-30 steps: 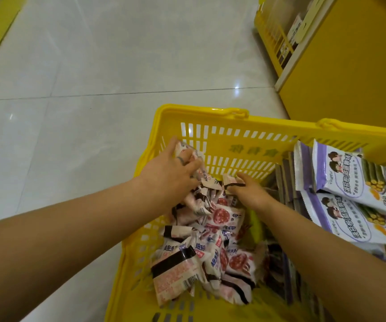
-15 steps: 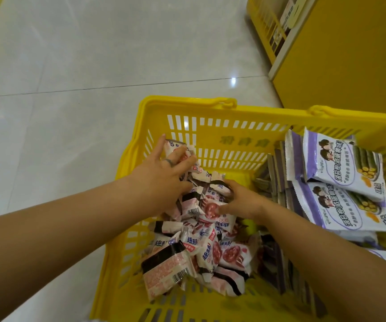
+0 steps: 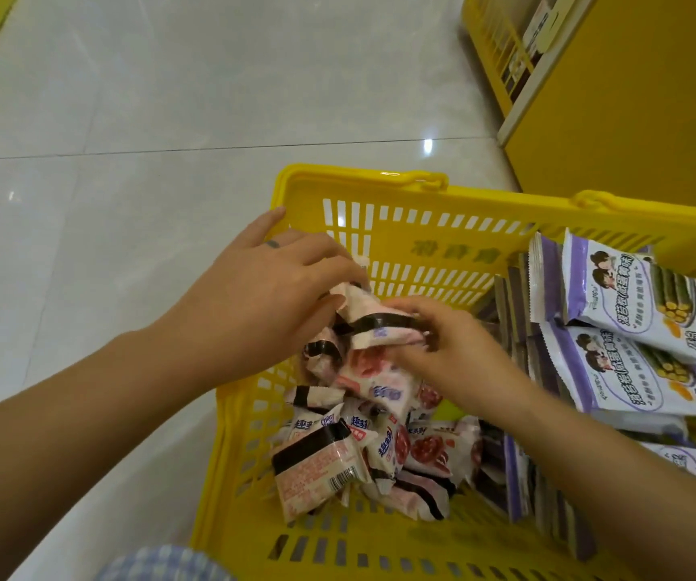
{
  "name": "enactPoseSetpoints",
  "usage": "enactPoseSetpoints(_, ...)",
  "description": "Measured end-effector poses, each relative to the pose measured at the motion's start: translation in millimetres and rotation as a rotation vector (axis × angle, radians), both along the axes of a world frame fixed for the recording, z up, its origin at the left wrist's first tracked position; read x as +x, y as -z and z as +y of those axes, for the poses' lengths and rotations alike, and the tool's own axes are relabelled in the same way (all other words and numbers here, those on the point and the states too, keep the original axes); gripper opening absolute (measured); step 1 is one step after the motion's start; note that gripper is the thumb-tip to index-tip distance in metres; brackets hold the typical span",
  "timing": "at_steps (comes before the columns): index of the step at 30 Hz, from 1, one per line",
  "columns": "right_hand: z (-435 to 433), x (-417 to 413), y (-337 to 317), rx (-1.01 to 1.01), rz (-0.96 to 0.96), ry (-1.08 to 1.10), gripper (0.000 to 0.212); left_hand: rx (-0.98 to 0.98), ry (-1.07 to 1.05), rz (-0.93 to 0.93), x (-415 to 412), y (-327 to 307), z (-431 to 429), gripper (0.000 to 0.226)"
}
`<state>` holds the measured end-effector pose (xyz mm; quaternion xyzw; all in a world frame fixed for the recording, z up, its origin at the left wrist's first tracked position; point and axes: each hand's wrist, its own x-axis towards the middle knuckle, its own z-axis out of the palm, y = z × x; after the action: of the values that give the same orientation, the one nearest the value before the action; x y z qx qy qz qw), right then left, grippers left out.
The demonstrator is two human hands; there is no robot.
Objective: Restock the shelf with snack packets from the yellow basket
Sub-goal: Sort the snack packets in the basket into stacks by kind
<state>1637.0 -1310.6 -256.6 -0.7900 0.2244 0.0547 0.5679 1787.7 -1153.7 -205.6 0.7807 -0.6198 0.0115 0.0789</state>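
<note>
Both hands are reaching into the yellow basket, which is sitting on the pale tiled floor near a yellow shelf unit. The left hand is lying over the top of a pile of small pink snack packets on the basket's left side, with its fingers curling down around a bunch of packets and its little finger stretching out over the basket's rim. A ring is showing on 1 finger. The right hand is meeting it from the other side, with thumb and fingers pinching together on 1 pink packet with a dark band, which is sitting between the 2 hands just above the pile. More of these packets are lying loose and overlapping lower in the basket. On the basket's right side, purple-and-white packets are standing and leaning in rows, apart from both hands. A blue checked cloth is showing at the bottom edge.
</note>
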Motion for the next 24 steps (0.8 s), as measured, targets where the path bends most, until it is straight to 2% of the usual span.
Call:
enactPoseSetpoints(2, 21, 6, 0, 0.067, 0.0, -0.198, 0.045, 0.027, 0.05, 0.016, -5, -2, -1, 0.033)
enactPoseSetpoints(4, 33, 9, 2, 0.189, 0.052, -0.358, 0.051, 0.215, 0.088, 0.016, -11, 0, -1, 0.043)
enactPoseSetpoints(7, 16, 3, 6, 0.467, 0.153, -0.324, 0.067, 0.531, 0.111, -0.103, -18, 15, 2, 0.057)
enactPoseSetpoints(9, 2, -4, 9, 0.469, 0.205, -0.283, 0.069, 0.614, 0.133, -0.162, -24, 22, -1, 0.063)
enactPoseSetpoints(11, -9, -9, 14, 0.423, 0.258, -0.212, 0.067, 0.669, 0.139, -0.178, -28, 25, -5, 0.065)
enactPoseSetpoints(13, -19, -15, 22, 0.275, 0.355, -0.195, 0.066, 0.709, 0.132, -0.191, -31, 28, -8, 0.064)
enactPoseSetpoints(17, -21, -22, 43, -0.198, 0.765, -0.533, 0.083, 0.729, 0.126, -0.219, -29, 30, -8, 0.064)
enactPoseSetpoints(19, -15, -23, 58, -0.253, 0.877, -0.609, 0.089, 0.726, 0.13, -0.224, -29, 30, -8, 0.065)
enactPoseSetpoints(24, -17, -13, 78, -0.214, 0.977, -0.547, 0.103, 0.698, 0.143, -0.235, -28, 33, -5, 0.065)
